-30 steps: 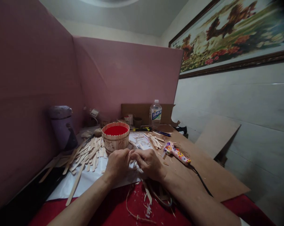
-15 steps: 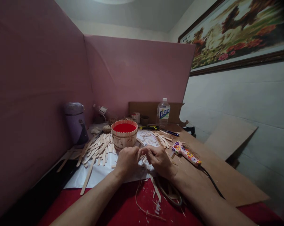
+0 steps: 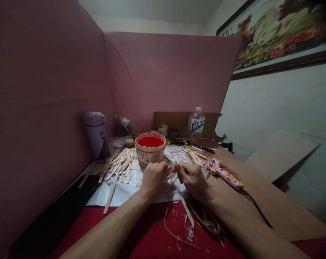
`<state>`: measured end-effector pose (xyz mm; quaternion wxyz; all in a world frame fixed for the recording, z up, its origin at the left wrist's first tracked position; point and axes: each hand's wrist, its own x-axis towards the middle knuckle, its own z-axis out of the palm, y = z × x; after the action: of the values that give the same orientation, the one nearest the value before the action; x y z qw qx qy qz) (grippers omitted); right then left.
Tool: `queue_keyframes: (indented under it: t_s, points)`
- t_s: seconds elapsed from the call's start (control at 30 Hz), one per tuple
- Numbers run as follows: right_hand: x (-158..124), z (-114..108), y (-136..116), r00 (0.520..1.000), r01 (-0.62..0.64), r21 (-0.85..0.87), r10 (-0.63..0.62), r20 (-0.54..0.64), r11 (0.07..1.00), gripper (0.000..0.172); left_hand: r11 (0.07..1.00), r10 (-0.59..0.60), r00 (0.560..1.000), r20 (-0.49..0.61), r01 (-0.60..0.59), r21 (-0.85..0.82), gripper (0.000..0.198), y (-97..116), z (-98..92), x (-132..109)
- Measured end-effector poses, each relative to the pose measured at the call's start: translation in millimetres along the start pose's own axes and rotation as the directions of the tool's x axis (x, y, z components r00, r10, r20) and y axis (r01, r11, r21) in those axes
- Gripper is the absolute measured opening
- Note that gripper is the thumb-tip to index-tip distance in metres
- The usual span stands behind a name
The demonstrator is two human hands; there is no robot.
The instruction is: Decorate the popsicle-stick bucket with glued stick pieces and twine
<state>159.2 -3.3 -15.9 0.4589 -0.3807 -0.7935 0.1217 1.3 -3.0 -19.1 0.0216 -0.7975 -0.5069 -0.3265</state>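
My left hand (image 3: 156, 180) and my right hand (image 3: 192, 180) are close together in front of the basket, fingers curled and pinched. Whatever lies between the fingertips is too small or hidden to name. Just behind the left hand stands a round basket (image 3: 151, 154) faced with wooden sticks, red inside, with a scalloped rim. A heap of flat craft sticks (image 3: 122, 165) lies left of it on white sheeting (image 3: 98, 198). Under and below the right hand are a loop of brown cord (image 3: 214, 228), a loose stick (image 3: 186, 210) and pale scraps on red cloth (image 3: 149, 233).
A flower-patterned glue gun (image 3: 226, 174) with a black cable lies on brown board (image 3: 273, 212) at right. Behind are a plastic bottle (image 3: 196, 124), a yellow-black cutter (image 3: 178, 142) and a blue pen (image 3: 206, 149). A purple flask (image 3: 96, 136) stands at left.
The whole view has shifted, so things sit further right and slightly higher. My hands stay curled, with a slightly wider gap between the fingertips.
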Motion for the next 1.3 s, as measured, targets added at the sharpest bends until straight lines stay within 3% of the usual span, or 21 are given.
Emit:
queue_keyframes:
  t_s: [0.13,0.27,0.47,0.63,0.73,0.8,0.93,1.13,1.3]
  points:
    - [2.9,-1.5,-2.3,0.999,-0.004,0.01,0.004,-0.054,1.0,0.026,0.974,-0.035,0.998,-0.05,0.023,-0.225,0.013,-0.5,2.4,0.2]
    - [4.7,-0.3,-1.2,0.981,-0.057,0.041,0.064,-0.181,0.998,0.007,0.96,-0.005,0.997,-0.081,-0.018,-0.278,0.007,-1.7,5.3,2.6]
    - [3.2,3.7,0.6,0.995,-0.07,0.12,0.078,-0.065,0.99,0.012,0.936,0.087,0.989,-0.117,-0.122,-0.332,0.013,-3.3,4.7,2.7]
    - [22.2,-5.0,-3.7,0.992,-0.125,0.065,0.126,-0.011,0.99,0.032,0.973,0.045,0.995,-0.09,-0.064,-0.221,0.018,-2.0,1.1,2.6]
    - [33.8,-7.9,-3.9,0.992,-0.121,0.032,0.12,0.032,0.992,0.022,0.992,-0.005,0.997,-0.072,-0.004,-0.127,0.015,-2.1,0.3,4.2]
    - [34.9,-6.2,-1.6,0.994,-0.109,0.01,0.109,-0.004,0.994,0.011,0.995,-0.029,0.999,-0.043,0.024,-0.099,0.015,-2.5,-0.1,5.2]
    - [23.3,-2.1,3.9,0.99,-0.117,-0.07,0.111,-0.084,0.991,0.021,0.992,-0.052,0.999,-0.017,0.049,-0.116,0.017,-1.8,-1.1,5.1]
    - [9.4,-9.5,3.0,0.996,0.005,-0.209,-0.023,-0.086,0.978,0.024,0.996,-0.063,0.997,0.036,0.065,-0.056,0.015,3.8,1.6,-0.5]
    - [5.3,-8.3,5.0,0.979,0.194,-0.244,-0.204,-0.016,0.95,0.021,0.964,0.014,0.999,-0.047,-0.026,-0.263,0.03,5.2,4.0,-3.7]
